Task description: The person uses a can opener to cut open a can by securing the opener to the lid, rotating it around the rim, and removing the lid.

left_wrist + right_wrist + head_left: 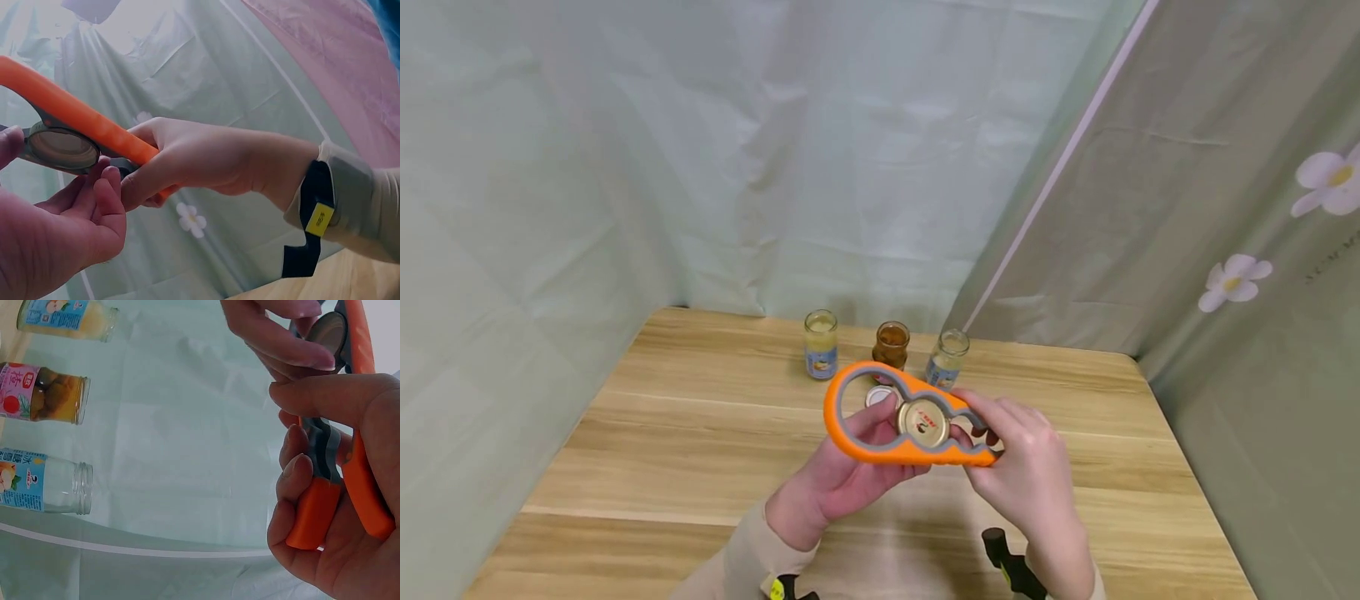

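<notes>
My right hand (1026,454) grips the two handles of an orange jar opener (891,453) with a grey inner lining, held above the table. A gold jar lid (923,422) with red print sits between the opener's grey curved edges. My left hand (856,479) pinches this lid, thumb at one side and fingertips at the other. The left wrist view shows the hollow underside of the lid (64,150), with no jar attached. In the right wrist view, fingers curl around the opener's handles (315,515).
Behind the hands stand three lidless jars: one with pale contents (821,346), one with brown contents (891,346), and a clear glass one (947,360) with a blue label. A round white lid (880,398) lies on the wooden table (700,433). Curtains (820,167) hang behind it.
</notes>
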Tool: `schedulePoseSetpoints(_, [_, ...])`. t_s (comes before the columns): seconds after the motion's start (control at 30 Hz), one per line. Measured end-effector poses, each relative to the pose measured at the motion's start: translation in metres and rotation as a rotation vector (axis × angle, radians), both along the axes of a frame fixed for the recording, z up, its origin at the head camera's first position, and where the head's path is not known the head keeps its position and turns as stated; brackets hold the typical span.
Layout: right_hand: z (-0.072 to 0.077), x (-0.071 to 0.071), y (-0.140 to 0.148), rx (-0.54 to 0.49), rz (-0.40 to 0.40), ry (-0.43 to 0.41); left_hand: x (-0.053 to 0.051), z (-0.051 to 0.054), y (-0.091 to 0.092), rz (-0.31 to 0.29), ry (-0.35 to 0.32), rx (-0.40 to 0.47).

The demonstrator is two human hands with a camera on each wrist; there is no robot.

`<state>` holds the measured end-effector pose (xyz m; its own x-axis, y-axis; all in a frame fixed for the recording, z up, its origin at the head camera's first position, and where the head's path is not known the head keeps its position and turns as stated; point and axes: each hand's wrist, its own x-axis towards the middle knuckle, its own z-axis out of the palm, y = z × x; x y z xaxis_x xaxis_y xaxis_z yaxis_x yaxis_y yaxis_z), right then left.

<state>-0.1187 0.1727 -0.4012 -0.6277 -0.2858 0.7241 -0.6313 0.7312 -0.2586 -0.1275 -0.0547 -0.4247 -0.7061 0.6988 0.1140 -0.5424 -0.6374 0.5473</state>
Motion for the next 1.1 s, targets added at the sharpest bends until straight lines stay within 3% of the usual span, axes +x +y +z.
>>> schedulePoseSetpoints(0.23, [0.000,0.001,0.000,-0.007,0.022,-0.053,0.000,-0.004,-0.002,-0.053,0.041,0.075])
schedulePoseSetpoints(0.37, [0.001,0.001,0.001,0.011,0.029,-0.018,-0.001,-0.004,-0.004,-0.075,0.058,0.089])
schedulePoseSetpoints(0.5, [0.002,0.000,0.002,0.021,0.040,-0.001,-0.001,-0.004,-0.005,-0.102,0.043,0.099])
schedulePoseSetpoints(0.73, [0.001,0.000,0.004,0.029,0.059,-0.066,-0.003,-0.006,-0.007,-0.120,0.014,0.114])
schedulePoseSetpoints(0.87, [0.001,0.000,0.004,0.047,0.068,-0.081,-0.005,-0.008,-0.008,-0.125,0.010,0.094])
schedulePoseSetpoints(1.1, [0.002,0.002,0.005,0.049,0.059,-0.073,-0.009,-0.009,-0.013,-0.060,0.051,-0.034])
